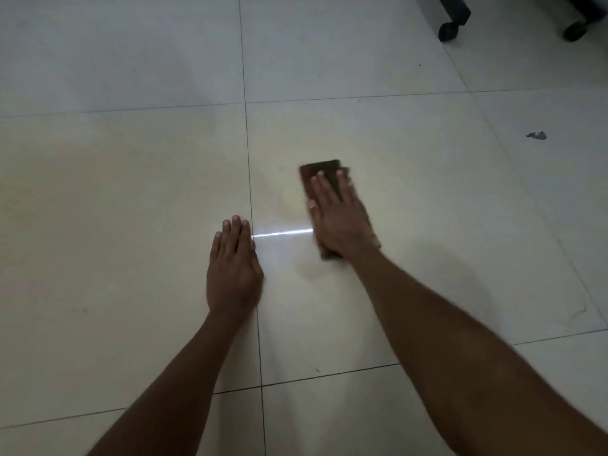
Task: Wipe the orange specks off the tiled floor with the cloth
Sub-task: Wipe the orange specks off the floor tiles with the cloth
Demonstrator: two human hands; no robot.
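My left hand (233, 268) lies flat, palm down, fingers straight and close together, its bare forearm running back toward me. My right hand (339, 218) reaches further forward, also palm down, fingers spread and straight, pressing flat, with the arm stretched out behind it.

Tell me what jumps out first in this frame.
Two bare forearms reach in from below: the right hand lies flat on a dark brown cloth, pressing it to the pale tiled floor, while the left hand rests flat beside a grout line. A bright reflected streak runs between them; black castor wheels sit far right.
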